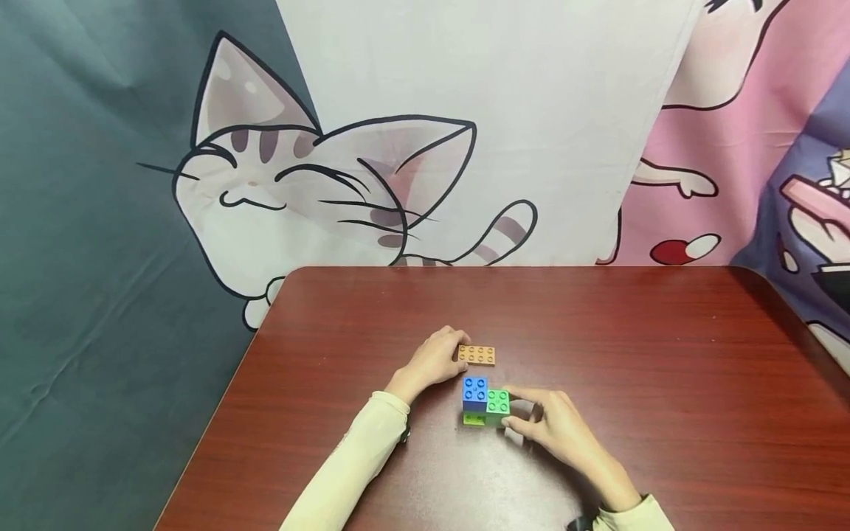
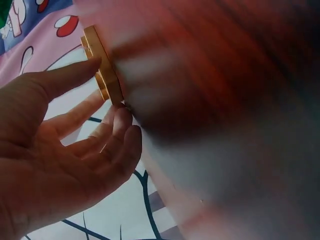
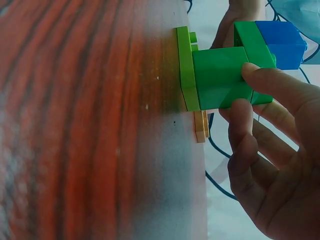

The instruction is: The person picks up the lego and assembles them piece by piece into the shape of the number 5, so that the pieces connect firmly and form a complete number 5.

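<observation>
My left hand (image 1: 434, 359) grips the left end of a flat orange toy brick (image 1: 481, 355), which lies studs up on the table; the thumb (image 2: 82, 72) rests against it in the left wrist view. Nearer to me stands a stack of toy bricks. A lime-green flat brick (image 3: 187, 70) forms its base, with green bricks (image 3: 220, 75) above and a blue brick (image 1: 474, 388) on top, offset to the left. With thumb and index finger, my right hand (image 1: 561, 428) pinches the green part from the right. The orange brick's left end is partly hidden by fingers.
The bricks are on a reddish-brown wooden table (image 1: 664, 354) with rounded far corners. Right behind its far edge hangs a cloth backdrop (image 1: 531, 88) with a printed cartoon cat.
</observation>
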`<state>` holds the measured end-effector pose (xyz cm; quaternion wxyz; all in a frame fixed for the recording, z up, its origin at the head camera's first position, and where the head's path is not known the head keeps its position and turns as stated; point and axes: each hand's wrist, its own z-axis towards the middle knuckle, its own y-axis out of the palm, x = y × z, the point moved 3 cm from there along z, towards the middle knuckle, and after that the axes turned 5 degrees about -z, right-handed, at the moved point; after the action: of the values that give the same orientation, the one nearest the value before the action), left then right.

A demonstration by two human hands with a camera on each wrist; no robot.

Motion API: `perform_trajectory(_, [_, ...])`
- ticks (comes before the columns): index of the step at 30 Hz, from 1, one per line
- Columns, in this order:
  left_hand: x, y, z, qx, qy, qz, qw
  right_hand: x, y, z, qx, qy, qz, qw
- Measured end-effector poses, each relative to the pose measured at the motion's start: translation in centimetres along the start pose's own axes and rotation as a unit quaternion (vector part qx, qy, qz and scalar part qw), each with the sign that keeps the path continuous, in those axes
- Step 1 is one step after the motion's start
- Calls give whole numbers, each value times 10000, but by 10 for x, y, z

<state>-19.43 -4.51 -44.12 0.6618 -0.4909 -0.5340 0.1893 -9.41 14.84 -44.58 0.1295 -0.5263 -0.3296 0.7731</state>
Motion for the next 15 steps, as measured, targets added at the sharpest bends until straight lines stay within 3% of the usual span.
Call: perform_trajectory(15, [1, -1, -3, -121, -31, 308, 9994, 0, -1, 0, 21, 21, -49, 10000])
